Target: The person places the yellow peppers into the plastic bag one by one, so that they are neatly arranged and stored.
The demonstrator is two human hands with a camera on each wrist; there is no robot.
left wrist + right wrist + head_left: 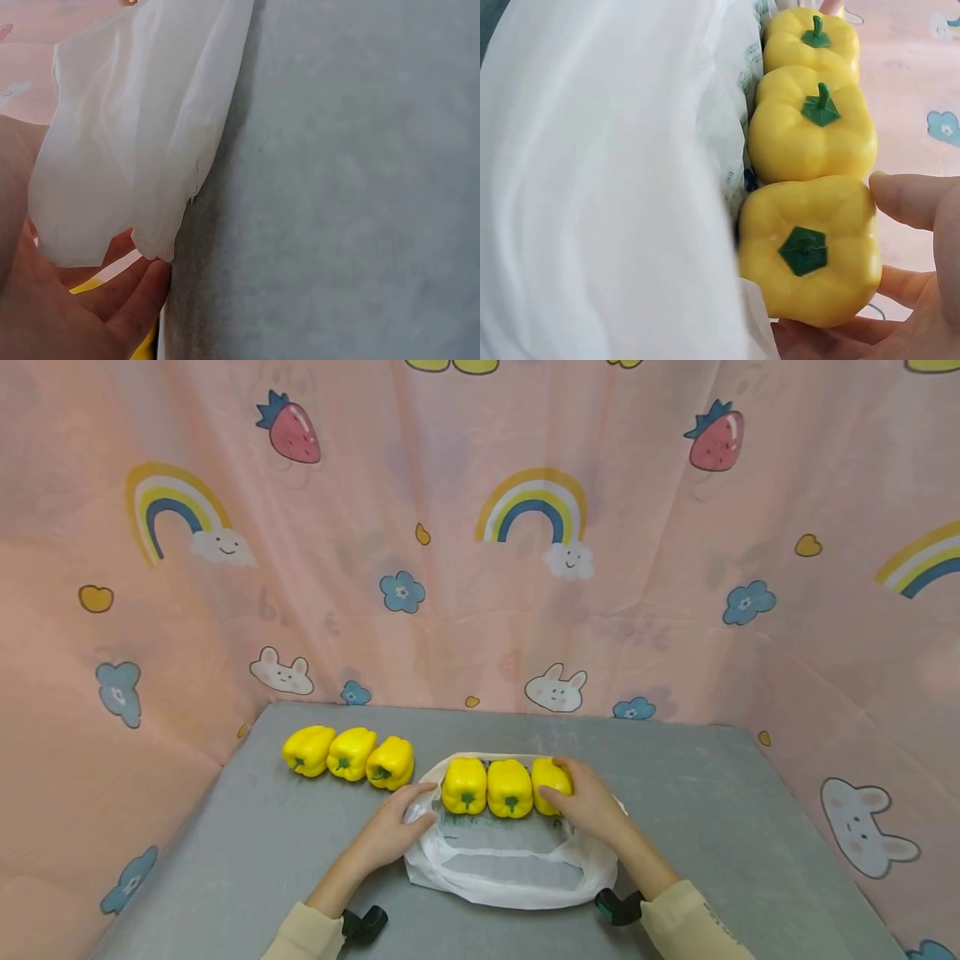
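A white plastic bag (pixel 517 892) lies on the table with its mouth spread. Three yellow bell peppers sit side by side in its opening: a left one (pixel 463 787), a middle one (pixel 510 790) and a right one (pixel 810 251). My right hand (pixel 592 802) grips the right pepper between thumb and fingers. At the bag's left rim is my left hand (pixel 393 825), thumb and fingers apart, touching the plastic. White film drapes over part of that hand (pixel 97 307) in the left wrist view, hiding some fingers.
Left of the bag, three more yellow bell peppers (pixel 350 754) stand in a row on the grey table (pixel 697 827). A pink patterned curtain (pixel 465 643) closes off the back and sides. Black wrist devices (pixel 618 907) sit at both wrists.
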